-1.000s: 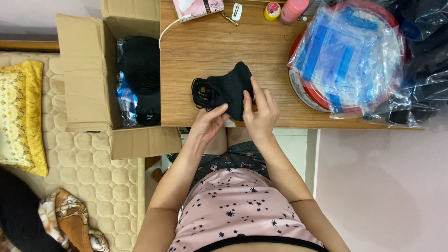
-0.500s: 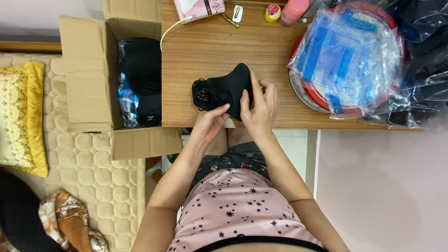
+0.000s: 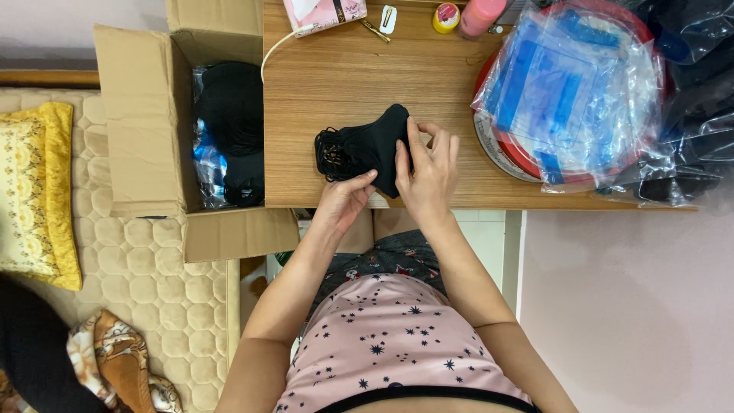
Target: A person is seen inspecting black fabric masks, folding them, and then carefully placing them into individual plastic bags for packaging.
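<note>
A stack of black fabric face masks [image 3: 367,147] with bunched ear loops at its left end lies on the wooden desk [image 3: 336,76], near the front edge. My left hand [image 3: 345,200] grips the stack's lower edge from below. My right hand [image 3: 430,172] presses on the stack's right side, fingers curled over its edge. Both hands hold the same stack against the desktop.
An open cardboard box [image 3: 141,122] with black masks in plastic bags stands left of the desk. A red basin [image 3: 535,149] with blue-printed clear bags sits at the right, dark plastic bags [image 3: 688,115] beyond it. A pink tissue box [image 3: 325,14], a clip and small bottles lie at the back.
Both hands have stayed on the mask stack, with only small shifts of the right hand's fingers along its right edge.
</note>
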